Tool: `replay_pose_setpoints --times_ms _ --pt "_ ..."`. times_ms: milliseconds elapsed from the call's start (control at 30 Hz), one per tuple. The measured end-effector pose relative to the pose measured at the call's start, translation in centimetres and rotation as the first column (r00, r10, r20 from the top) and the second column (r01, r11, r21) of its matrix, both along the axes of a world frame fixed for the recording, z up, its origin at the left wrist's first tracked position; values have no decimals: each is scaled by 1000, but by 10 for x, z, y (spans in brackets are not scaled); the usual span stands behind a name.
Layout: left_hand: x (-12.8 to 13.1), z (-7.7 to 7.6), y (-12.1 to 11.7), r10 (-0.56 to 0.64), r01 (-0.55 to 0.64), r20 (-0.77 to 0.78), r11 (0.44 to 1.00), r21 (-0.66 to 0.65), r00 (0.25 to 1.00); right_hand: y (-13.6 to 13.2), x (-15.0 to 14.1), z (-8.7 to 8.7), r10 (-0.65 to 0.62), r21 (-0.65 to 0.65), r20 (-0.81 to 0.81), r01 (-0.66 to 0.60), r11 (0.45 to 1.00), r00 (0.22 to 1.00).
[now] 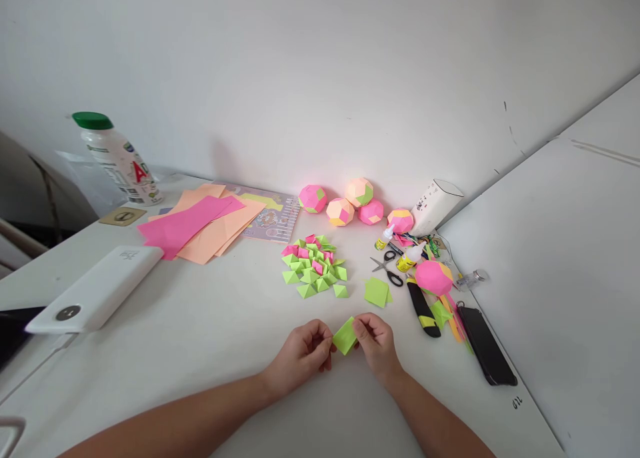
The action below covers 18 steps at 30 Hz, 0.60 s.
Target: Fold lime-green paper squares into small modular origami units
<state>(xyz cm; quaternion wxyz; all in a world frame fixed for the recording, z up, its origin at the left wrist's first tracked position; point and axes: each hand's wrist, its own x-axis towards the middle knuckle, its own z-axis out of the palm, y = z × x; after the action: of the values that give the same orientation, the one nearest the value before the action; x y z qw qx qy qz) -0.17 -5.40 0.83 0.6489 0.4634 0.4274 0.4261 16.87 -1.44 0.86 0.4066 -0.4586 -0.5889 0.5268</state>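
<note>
Both my hands pinch a small green paper square [344,337] low over the white table [200,325]. My left hand [303,353] grips its left edge with curled fingers. My right hand [376,343] grips its right edge. Just beyond lies a pile of folded green and pink paper units [314,265]. A loose green paper piece [377,291] lies to the right of the pile.
Several pink and orange paper balls [350,208] stand by the wall. Scissors [386,270], glue bottles [410,258], a pink ball [433,278] and a black phone [486,353] crowd the right. Pink and peach paper sheets [200,225], a white power bank [97,288] and a green-capped bottle [117,158] are at left.
</note>
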Motion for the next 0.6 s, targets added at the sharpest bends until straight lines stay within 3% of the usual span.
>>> replay_pose_setpoints --times_ms 133,233,433,600 --pt "-3 3 1 21 -22 79 1000 8 997 2 0 0 -8 -24 -33 7 1000 999" --pt "-4 7 2 10 -13 130 1000 18 992 2 0 0 70 -12 -30 -70 997 997" --pt "-4 4 2 -142 138 133 990 37 981 1 -2 2 144 227 118 -168 959 983" --pt "-2 0 2 -112 113 145 994 0 983 2 -1 0 162 249 117 -187 950 980"
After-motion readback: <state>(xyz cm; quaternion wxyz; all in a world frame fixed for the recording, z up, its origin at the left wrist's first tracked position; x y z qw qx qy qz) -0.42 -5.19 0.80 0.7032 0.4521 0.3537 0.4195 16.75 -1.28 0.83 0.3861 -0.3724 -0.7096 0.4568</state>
